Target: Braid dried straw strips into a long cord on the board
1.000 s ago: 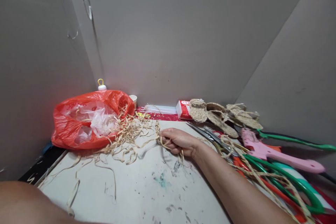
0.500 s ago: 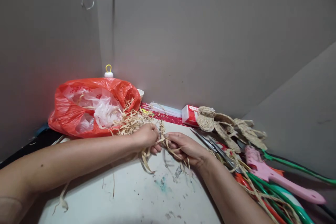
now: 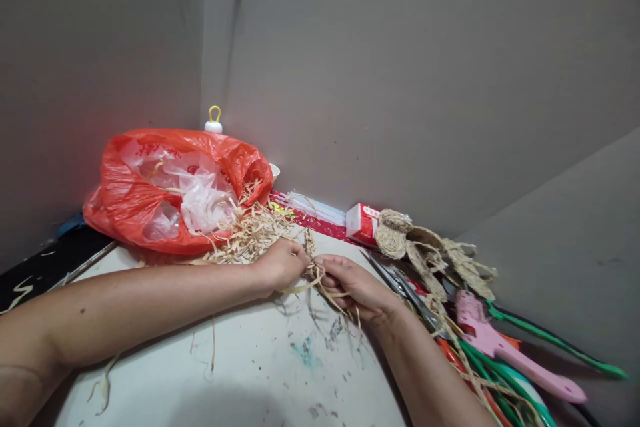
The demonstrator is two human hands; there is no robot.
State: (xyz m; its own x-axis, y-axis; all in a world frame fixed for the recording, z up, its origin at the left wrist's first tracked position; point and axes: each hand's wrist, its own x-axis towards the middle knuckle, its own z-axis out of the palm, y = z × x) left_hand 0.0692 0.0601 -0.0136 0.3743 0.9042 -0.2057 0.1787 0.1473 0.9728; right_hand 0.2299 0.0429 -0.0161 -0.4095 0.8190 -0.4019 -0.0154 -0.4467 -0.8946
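My left hand (image 3: 281, 265) and my right hand (image 3: 354, 285) meet near the middle of a stained white table (image 3: 260, 367). Both are closed in a pinch on pale straw strips (image 3: 311, 278) that run between them and hang down below the right hand. A loose heap of the same straw (image 3: 247, 235) lies just behind my left hand, spilling from a red plastic bag (image 3: 170, 190).
Woven straw pieces (image 3: 425, 247) lie at the back right beside a red and white box (image 3: 361, 222). Scissors (image 3: 400, 283), a pink glue gun (image 3: 500, 343) and green and orange handled tools (image 3: 505, 373) crowd the right side. Grey walls close the corner.
My left arm came in from the lower left and its hand closed on the straw beside my right hand. The view shifted a little left and down.
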